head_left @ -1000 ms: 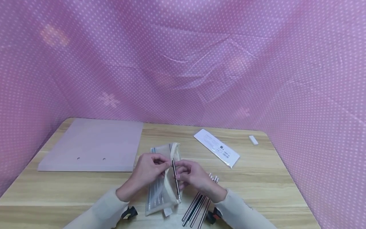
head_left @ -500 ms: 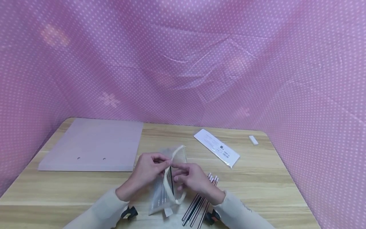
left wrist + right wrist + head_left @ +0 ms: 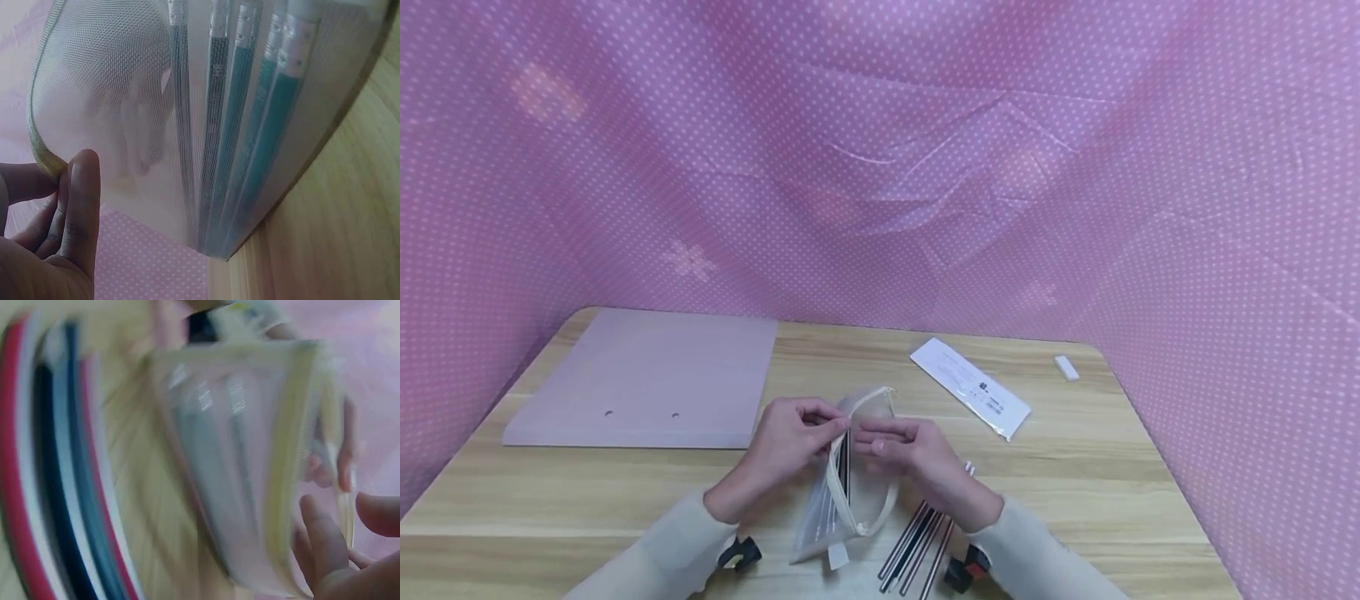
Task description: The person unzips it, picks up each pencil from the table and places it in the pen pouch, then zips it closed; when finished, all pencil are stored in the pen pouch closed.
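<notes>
The pouch (image 3: 871, 487) sits on the counter (image 3: 1097, 467) midway between its left and right edges, well in front of the far edge, and its mouth gapes toward the right edge; it is pale, see-through mesh with a fine weave, trimmed along the opening by a cream band (image 3: 290, 450), with a small white tag (image 3: 838, 556) poking from its near end. Through the mesh show at least five teal and dark pencils (image 3: 273, 125) lying side by side, with silver collars. The left hand (image 3: 797, 437) has its grip closed, thumb and finger pinching the cream edge; the right hand (image 3: 913, 458) is at the mouth, its grip spread, with nothing visibly held. Red and dark-striped loose pencils (image 3: 913, 546) lie just beside the pouch, toward the right edge
</notes>
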Demonstrator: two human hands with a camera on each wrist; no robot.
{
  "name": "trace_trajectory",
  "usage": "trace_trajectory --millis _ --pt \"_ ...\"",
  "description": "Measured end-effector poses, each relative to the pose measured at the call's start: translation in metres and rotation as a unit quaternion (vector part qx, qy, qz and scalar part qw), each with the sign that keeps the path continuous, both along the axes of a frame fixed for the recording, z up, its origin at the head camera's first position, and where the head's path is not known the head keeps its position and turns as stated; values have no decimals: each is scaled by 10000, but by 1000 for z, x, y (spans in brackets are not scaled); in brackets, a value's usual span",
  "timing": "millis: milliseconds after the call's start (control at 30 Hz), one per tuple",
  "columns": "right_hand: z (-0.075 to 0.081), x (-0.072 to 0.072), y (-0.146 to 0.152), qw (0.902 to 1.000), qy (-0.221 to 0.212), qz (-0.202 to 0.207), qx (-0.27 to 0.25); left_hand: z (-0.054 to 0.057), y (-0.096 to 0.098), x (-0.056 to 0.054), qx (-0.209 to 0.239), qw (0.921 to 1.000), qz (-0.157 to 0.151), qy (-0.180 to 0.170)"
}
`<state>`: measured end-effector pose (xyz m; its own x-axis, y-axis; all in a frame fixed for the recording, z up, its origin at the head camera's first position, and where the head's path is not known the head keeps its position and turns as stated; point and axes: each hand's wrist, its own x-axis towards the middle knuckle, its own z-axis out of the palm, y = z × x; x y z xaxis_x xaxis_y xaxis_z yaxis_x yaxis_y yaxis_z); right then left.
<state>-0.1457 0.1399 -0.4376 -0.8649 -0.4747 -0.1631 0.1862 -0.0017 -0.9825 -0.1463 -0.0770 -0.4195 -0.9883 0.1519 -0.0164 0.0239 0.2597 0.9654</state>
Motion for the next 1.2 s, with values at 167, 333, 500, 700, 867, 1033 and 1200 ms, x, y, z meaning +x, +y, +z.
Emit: trace_trajectory --millis 167,333,500,700,867,1033,1200 --pt "3 -3 5 9938 -639 75 -905 -1 -1 -1 -80 9999 60 66" --pt "5 -4 9 9913 -664 106 -1132 -2 -2 -2 -251 9995 142 152" --pt "7 -6 15 9908 -563 34 -1227 -2 -2 -3 -375 9990 131 220" --pt "8 -9 26 9912 -461 -61 -1239 -2 -3 -5 -486 9980 161 370" --pt "5 -12 39 9919 -319 -211 -1210 -2 -3 -5 -484 9980 161 362" --pt "0 -15 55 9935 -187 -426 -1044 -1 -2 -4 -521 9980 204 303" --pt "-3 -16 69 9958 25 -489 -774 -1 -2 -3 -530 9980 235 231"
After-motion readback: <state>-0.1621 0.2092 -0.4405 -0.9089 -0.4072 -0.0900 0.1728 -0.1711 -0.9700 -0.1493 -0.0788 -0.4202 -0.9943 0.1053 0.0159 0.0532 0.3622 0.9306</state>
